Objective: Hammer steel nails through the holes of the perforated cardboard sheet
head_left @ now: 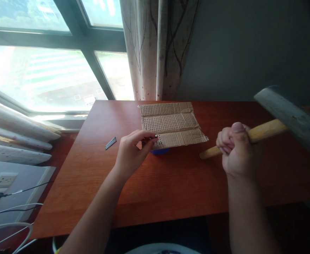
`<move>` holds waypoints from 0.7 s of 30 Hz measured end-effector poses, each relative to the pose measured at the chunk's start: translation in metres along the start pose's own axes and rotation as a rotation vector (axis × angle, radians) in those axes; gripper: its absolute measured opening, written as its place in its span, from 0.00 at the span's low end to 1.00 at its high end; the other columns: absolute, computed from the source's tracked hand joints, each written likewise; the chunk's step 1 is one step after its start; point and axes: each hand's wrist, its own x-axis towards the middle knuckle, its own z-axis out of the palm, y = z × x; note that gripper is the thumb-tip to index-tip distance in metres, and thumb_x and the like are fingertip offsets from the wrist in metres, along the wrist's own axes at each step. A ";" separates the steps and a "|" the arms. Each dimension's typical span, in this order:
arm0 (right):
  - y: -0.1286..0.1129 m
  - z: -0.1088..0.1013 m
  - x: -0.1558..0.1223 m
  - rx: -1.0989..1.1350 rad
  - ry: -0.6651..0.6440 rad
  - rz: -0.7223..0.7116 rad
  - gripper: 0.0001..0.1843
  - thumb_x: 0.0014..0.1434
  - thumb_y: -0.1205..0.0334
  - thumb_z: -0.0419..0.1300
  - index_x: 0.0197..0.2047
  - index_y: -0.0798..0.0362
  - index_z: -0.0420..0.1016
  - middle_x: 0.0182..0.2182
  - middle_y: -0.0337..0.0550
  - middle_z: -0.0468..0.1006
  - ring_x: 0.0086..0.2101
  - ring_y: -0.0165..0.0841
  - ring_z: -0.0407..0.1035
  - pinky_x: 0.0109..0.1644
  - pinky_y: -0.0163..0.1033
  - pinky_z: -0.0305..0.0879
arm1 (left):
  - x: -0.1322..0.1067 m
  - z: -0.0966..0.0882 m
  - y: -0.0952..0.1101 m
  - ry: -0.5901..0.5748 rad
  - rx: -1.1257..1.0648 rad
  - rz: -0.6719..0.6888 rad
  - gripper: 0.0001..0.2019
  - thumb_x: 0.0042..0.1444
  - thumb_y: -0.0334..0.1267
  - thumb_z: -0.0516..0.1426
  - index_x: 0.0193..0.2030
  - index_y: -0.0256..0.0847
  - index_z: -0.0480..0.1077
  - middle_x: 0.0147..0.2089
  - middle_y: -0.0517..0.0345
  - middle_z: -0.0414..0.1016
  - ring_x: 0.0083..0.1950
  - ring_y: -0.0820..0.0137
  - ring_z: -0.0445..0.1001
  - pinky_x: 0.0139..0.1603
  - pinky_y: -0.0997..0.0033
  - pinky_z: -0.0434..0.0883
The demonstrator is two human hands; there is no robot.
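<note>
A flat piece of brown cardboard (pixel 171 121), covered in rows of small holes and creased into panels, lies raised on a blue object (pixel 160 151) that shows only under its front edge. At its near left corner my left hand (pixel 134 148) pinches a nail (pixel 156 136) between thumb and forefinger, the head showing at the fingertips. A few dark marks or nail heads are just beside it. My right hand (pixel 235 150) is wrapped round the wooden handle of a hammer (pixel 267 130), held up to the right of the cardboard. The hammer's grey head is slightly blurred.
Several loose nails (pixel 111 143) lie in a small bundle on the wooden table (pixel 155 197), left of my left hand. Behind the table hang a curtain (pixel 147 53) and a window. Cables and a wall socket (pixel 4 180) are at the lower left.
</note>
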 end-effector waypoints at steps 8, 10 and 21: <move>-0.001 0.001 -0.001 -0.002 0.007 0.005 0.28 0.64 0.54 0.62 0.18 0.51 0.53 0.14 0.28 0.50 0.14 0.21 0.47 0.18 0.35 0.39 | 0.000 0.000 0.002 -0.002 0.025 -0.004 0.03 0.58 0.36 0.63 0.38 0.40 0.78 0.31 0.60 0.80 0.31 0.74 0.75 0.35 0.76 0.75; -0.001 0.001 -0.001 0.000 0.008 0.005 0.28 0.64 0.54 0.62 0.18 0.51 0.53 0.14 0.29 0.51 0.14 0.21 0.47 0.18 0.35 0.39 | 0.000 0.000 0.003 0.000 0.035 0.005 0.03 0.58 0.35 0.63 0.38 0.40 0.77 0.32 0.60 0.80 0.31 0.74 0.75 0.35 0.76 0.74; 0.000 0.002 -0.001 -0.093 -0.004 0.001 0.29 0.66 0.49 0.60 0.18 0.50 0.53 0.14 0.30 0.51 0.15 0.23 0.47 0.18 0.35 0.41 | -0.003 0.005 0.001 0.023 0.039 0.098 0.02 0.57 0.32 0.63 0.38 0.40 0.75 0.32 0.60 0.78 0.31 0.75 0.75 0.34 0.76 0.73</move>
